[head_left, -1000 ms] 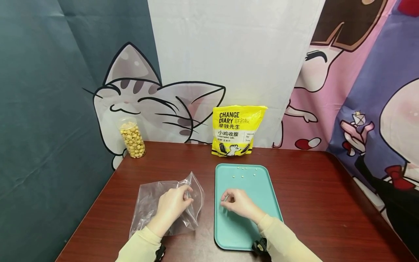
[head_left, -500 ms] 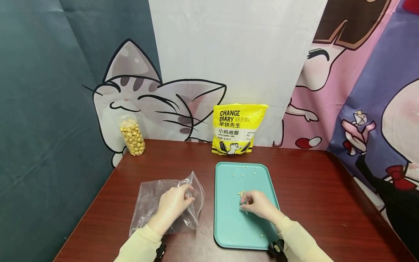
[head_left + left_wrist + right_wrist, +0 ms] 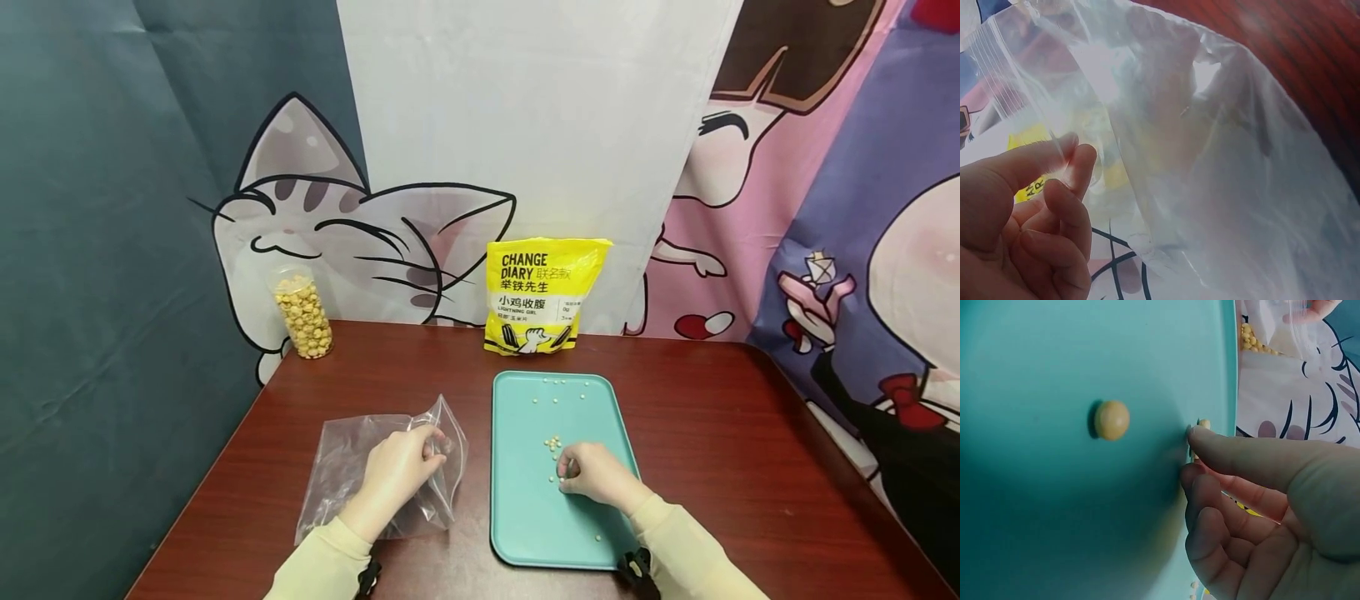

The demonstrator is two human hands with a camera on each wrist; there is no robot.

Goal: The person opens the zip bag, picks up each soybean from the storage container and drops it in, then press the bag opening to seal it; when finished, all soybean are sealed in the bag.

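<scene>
My left hand (image 3: pixel 401 461) pinches the upper edge of a clear zip bag (image 3: pixel 345 454) between thumb and fingers. In the left wrist view, the ridged zip strip of the bag (image 3: pixel 1210 144) runs beside the fingertips, and the mouth stands partly apart. Over the teal tray (image 3: pixel 525 533), my right hand (image 3: pixel 596 473) has its fingers curled, thumb and forefinger meeting at the surface. A sliver of a soybean shows between those tips in the right wrist view. Another soybean (image 3: pixel 1112 420) lies to one side. A small cluster of soybeans (image 3: pixel 552 443) sits just beyond the hand.
Several single soybeans (image 3: pixel 555 401) are scattered at the tray's far end, and one (image 3: pixel 597 538) lies near its front. A clear jar of yellow pieces (image 3: pixel 303 317) stands at the back left. A yellow snack pouch (image 3: pixel 543 296) stands upright behind the tray.
My right hand has moved right from the tray's left side, then slightly down to the surface near its middle. The cluster of soybeans has come into view. My left hand stays on the bag.
</scene>
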